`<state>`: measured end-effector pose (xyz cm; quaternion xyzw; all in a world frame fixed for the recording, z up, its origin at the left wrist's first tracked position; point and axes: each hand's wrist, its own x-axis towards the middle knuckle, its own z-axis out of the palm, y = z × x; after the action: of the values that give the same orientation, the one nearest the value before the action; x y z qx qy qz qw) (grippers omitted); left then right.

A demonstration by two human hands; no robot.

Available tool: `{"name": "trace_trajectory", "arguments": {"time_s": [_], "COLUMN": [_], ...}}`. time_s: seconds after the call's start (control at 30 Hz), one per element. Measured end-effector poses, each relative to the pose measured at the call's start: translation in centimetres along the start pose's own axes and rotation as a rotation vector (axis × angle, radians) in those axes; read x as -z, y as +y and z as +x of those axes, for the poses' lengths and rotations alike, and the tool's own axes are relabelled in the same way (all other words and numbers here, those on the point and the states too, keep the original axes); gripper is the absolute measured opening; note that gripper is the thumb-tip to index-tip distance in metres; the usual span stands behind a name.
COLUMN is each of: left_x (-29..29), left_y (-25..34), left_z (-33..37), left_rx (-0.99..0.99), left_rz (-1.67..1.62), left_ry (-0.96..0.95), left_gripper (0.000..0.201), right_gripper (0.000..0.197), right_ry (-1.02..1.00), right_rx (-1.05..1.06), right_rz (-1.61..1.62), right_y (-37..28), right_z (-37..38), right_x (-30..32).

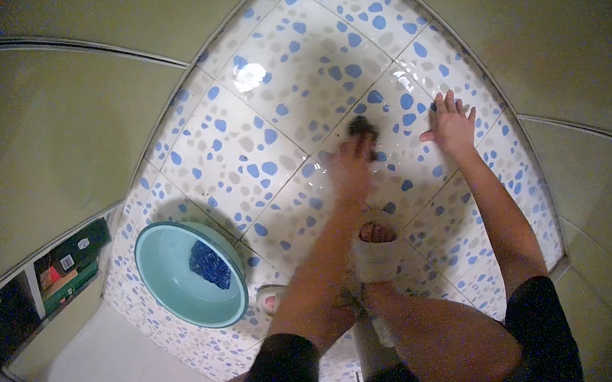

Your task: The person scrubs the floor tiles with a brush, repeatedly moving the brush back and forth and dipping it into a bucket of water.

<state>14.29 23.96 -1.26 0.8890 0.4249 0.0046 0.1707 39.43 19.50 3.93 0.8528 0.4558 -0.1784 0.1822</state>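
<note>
My left hand [352,173] is low over the wet tiled floor, blurred by motion. Its fingers close over a small dark cloth-like thing [363,129], which shows beyond the fingertips and along one side; its exact kind is too smeared to tell. Farther right, my right hand [452,127] is held with spread fingers and nothing in it, palm toward the floor. Whether it touches the tiles, I cannot tell. A small dark patch shows beside its fingertips. The floor [255,130] is white with blue and grey pebble-like spots, and shines with water around my hands.
To the left stands a turquoise basin [152,277] with a crumpled dark blue cloth or net [210,267] inside. My sandalled foot [376,242] is just below my left hand. Olive-green panels [37,131] border the floor; a shelf [61,272] with boxes is at the left.
</note>
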Motion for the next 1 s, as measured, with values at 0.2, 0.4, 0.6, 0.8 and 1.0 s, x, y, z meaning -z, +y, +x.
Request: {"name": "trace_trajectory", "arguments": {"time_s": [0.2, 0.4, 0.6, 0.8, 1.0], "left_x": [6.5, 6.6, 0.4, 0.5, 6.6], "left_y": [-20.2, -18.5, 1.3, -3.5, -20.2], "left_z": [-2.1, -1.3, 4.0, 6.7, 3.0], "left_rx": [0.411, 0.381, -0.057, -0.07, 0.356], "left_rz": [0.149, 0.168, -0.192, -0.031, 0.167], "left_ry": [0.348, 0.335, 0.097, 0.366, 0.325], "left_gripper": [0.059, 0.058, 0.046, 0.039, 0.066], "right_gripper": [0.119, 0.116, 0.116, 0.117, 0.118], "right_ry": [0.004, -0.053, -0.055, -0.101, -0.031], "right_rx": [0.005, -0.035, -0.035, -0.049, -0.039], "right_rz": [0.007, -0.012, -0.002, 0.003, -0.014], "right_y": [-0.3, -0.6, -0.6, -1.9, 0.2], "right_z": [0.6, 0.7, 0.3, -0.1, -0.2], "right_x": [-0.7, 0.2, 0.3, 1.4, 0.7]}}
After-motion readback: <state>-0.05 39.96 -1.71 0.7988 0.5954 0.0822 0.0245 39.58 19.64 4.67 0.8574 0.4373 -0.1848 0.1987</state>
